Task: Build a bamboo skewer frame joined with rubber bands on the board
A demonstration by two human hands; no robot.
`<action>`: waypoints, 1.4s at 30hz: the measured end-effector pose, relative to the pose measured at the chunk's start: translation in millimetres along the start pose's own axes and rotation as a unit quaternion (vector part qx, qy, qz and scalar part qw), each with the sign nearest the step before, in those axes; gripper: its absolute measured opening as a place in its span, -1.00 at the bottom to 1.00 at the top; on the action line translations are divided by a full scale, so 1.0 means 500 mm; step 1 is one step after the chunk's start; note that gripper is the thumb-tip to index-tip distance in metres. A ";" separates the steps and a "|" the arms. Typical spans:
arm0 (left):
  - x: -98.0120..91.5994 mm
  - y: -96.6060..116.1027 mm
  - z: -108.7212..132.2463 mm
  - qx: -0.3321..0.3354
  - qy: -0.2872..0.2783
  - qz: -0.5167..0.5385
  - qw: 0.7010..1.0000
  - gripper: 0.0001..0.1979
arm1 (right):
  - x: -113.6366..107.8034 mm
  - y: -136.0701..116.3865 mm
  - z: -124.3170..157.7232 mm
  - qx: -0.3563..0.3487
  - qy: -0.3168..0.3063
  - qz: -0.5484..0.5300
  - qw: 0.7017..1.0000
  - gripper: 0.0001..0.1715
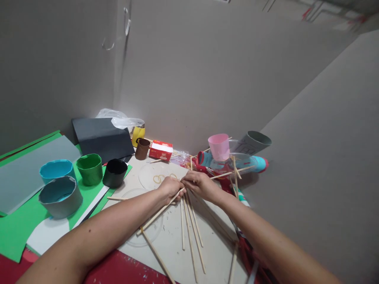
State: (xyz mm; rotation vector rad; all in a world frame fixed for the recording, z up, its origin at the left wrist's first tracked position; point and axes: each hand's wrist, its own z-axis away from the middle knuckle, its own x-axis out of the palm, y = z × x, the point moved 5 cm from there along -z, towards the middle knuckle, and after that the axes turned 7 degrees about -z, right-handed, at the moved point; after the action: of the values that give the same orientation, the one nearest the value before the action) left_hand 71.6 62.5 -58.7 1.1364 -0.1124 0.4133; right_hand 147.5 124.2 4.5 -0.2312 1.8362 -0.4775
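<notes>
My left hand is closed round the upper end of a thin wooden stick, whose lower end is bound to another stick by a yellowish band. Touching it from the right, my right hand has its fingers pinched at the same joint; what they grip is too small to tell. Several loose sticks fan out below the hands on a pale board. Just behind my left hand, rubber bands lie on a clear round disc.
Paper cups in blue, grey, green and black stand at left on green sheets. A red box and brown cup are behind. At right, a pink cup sits by joined sticks.
</notes>
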 end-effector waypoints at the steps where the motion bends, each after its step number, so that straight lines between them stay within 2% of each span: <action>1: -0.001 0.000 -0.002 0.004 0.002 0.005 1.000 -0.79 | 0.000 -0.001 0.006 -0.008 -0.002 -0.003 1.000 -0.75; 6: -0.004 0.000 -0.012 0.010 0.001 0.023 1.000 -0.83 | 0.001 -0.002 0.024 -0.007 -0.003 -0.007 1.000 -0.75; 12: -0.005 0.003 -0.010 0.013 -0.009 0.040 0.999 -0.86 | -0.006 0.028 0.045 0.044 0.091 -0.029 0.994 -0.69; 16: -0.012 0.006 -0.012 0.021 -0.002 0.054 0.998 -0.85 | -0.014 0.036 0.059 0.080 0.141 -0.052 0.985 -0.73; 18: -0.015 0.007 -0.015 0.023 -0.001 0.059 0.998 -0.85 | -0.014 0.035 0.066 0.114 0.134 -0.059 0.983 -0.74; 21: -0.017 0.007 -0.019 0.022 -0.004 0.064 0.998 -0.87 | 0.004 0.031 0.079 0.168 0.064 -0.076 0.981 -0.69; 23: -0.016 0.007 -0.019 0.021 -0.008 0.065 0.998 -0.89 | 0.018 0.027 0.087 0.188 0.040 -0.099 0.976 -0.68; 30: -0.015 0.012 -0.017 0.021 -0.018 0.060 0.998 -0.92 | 0.061 0.039 0.086 0.247 0.063 -0.272 0.928 -0.72; 35: -0.015 0.015 -0.014 0.039 -0.013 0.052 0.998 -0.91 | 0.060 0.036 0.083 0.229 0.106 -0.248 0.935 -0.71; 42: -0.017 0.021 -0.008 0.063 -0.008 0.054 0.997 -0.87 | 0.065 0.041 0.086 0.235 0.122 -0.213 0.940 -0.56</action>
State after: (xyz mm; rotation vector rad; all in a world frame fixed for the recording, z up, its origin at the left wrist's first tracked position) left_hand 59.4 67.5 -54.0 1.2608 -0.1637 0.5135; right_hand 179.4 121.3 -43.2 -0.2481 1.8475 -1.2779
